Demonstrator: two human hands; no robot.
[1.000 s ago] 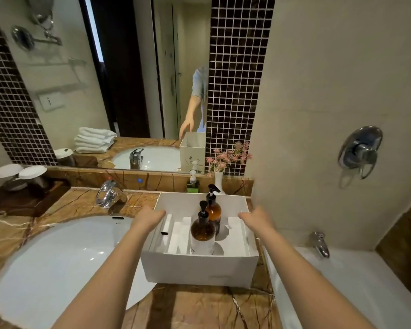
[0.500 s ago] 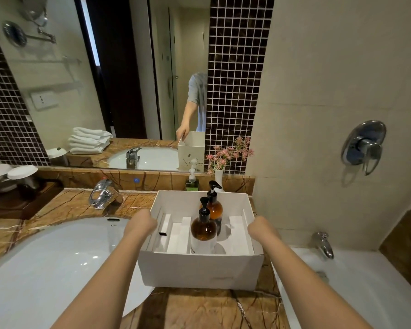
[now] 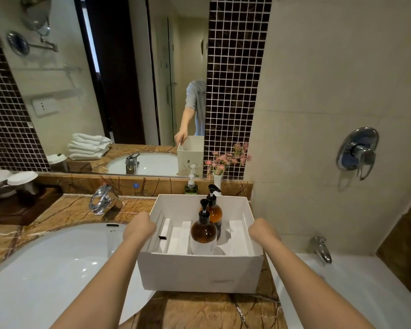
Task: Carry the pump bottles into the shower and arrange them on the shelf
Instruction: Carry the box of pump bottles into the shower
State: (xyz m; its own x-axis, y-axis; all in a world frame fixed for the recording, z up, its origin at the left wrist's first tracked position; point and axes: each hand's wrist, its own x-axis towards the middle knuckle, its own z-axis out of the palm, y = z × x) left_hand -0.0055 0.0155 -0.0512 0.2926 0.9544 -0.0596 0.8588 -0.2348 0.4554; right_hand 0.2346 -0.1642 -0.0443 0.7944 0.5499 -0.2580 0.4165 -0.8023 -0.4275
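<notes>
Two amber pump bottles with black pumps stand upright inside a white cardboard box. The near bottle has a white lower band; the far bottle stands just behind it. My left hand grips the box's left wall and my right hand grips its right wall, fingers curled over the rims. The box is above the marble counter, beside the basin. White dividers lie flat in the box.
A white sink basin and chrome tap are on the left. A bathtub with spout and wall mixer is on the right. A small green soap pump and flower vase stand behind the box by the mirror.
The box has come closer to me and slightly up, with both hands holding its sides. The bottles stay upright inside.
</notes>
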